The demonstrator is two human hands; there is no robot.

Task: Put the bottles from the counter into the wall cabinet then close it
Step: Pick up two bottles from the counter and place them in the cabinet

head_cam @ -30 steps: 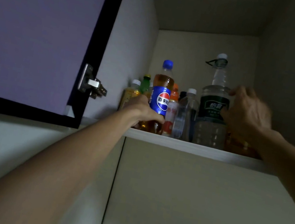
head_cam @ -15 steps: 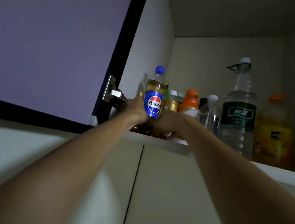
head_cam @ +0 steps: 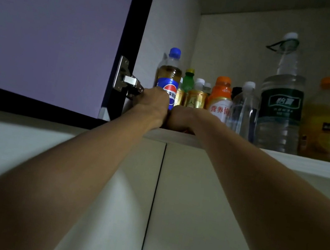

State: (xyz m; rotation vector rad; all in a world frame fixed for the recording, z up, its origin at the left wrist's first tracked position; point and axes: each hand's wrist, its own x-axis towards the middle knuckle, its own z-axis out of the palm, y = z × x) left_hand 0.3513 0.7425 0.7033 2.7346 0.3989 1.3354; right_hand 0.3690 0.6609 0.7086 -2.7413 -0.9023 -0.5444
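Observation:
The wall cabinet stands open, its shelf (head_cam: 307,164) holding a row of bottles. A blue-capped Pepsi bottle (head_cam: 169,75) stands upright at the shelf's left end, with my left hand (head_cam: 152,104) wrapped around its lower part. My right hand (head_cam: 181,119) is closed low against the same bottle's base from the right; what its fingers grip is hidden. Behind stand a green bottle (head_cam: 188,80), small yellow bottles (head_cam: 196,98), an orange-capped bottle (head_cam: 220,97), a clear water bottle (head_cam: 243,110), a large water jug (head_cam: 280,110) and an orange juice bottle (head_cam: 327,122).
The cabinet door (head_cam: 51,25) hangs open on the left, its metal hinge (head_cam: 127,79) right beside my left hand. Closed lower cabinet fronts (head_cam: 198,219) lie below the shelf. The cabinet's right wall is in shadow.
My right hand left the large jug and came left to the Pepsi bottle's base. The Pepsi bottle has been slid left toward the cabinet's side wall. The view has shifted left.

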